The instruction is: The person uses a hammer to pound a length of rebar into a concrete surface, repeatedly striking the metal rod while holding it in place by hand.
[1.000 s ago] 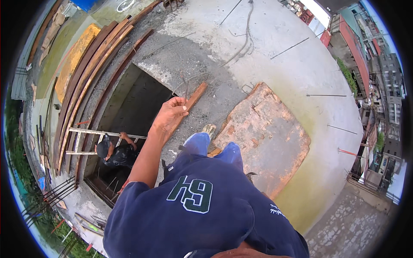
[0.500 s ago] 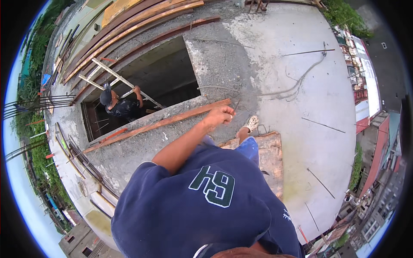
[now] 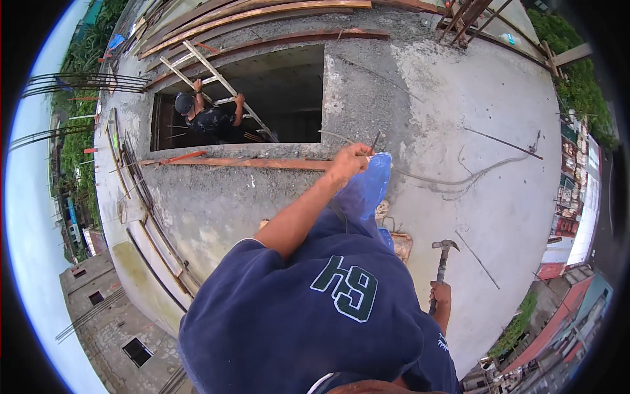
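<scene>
My left hand (image 3: 354, 161) is closed in front of me, above the blue trouser leg (image 3: 369, 187) of my raised knee. A thin dark piece shows just past its fingertips; I cannot make out whether the hand holds it. Low on the right, my right hand (image 3: 441, 293) grips a claw hammer (image 3: 441, 264) by its handle, with the head pointing away from me. A long reddish wooden plank (image 3: 262, 163) lies beyond my left forearm, along the near edge of a rectangular floor opening (image 3: 289, 92).
Inside the opening a person in a dark shirt (image 3: 213, 120) holds a ladder (image 3: 225, 85) with both hands. Long boards (image 3: 262, 18) lie beyond it. Rebar (image 3: 502, 142) and a bent cable (image 3: 485, 174) lie on the concrete slab at right. More bars (image 3: 134, 171) lie at left.
My right hand has come into view with the hammer. My knee has risen beneath my left hand, and the view has shifted. The other person now has both hands on the ladder.
</scene>
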A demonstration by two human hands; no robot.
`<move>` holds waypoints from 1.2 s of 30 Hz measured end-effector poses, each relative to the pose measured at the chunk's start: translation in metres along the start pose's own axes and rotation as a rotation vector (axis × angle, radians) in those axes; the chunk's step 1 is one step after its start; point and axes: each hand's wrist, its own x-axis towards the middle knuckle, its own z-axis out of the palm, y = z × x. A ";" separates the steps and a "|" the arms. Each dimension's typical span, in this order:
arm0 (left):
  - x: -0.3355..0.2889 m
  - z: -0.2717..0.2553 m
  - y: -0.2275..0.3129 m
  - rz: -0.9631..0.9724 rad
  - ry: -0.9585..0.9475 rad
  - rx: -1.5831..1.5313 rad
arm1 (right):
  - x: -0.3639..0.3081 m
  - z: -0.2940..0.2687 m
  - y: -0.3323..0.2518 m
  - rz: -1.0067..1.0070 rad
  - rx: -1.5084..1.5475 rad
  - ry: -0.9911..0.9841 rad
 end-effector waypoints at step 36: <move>0.292 0.069 0.083 -0.254 0.493 0.018 | 0.141 -0.123 -0.545 -0.338 -0.122 -0.211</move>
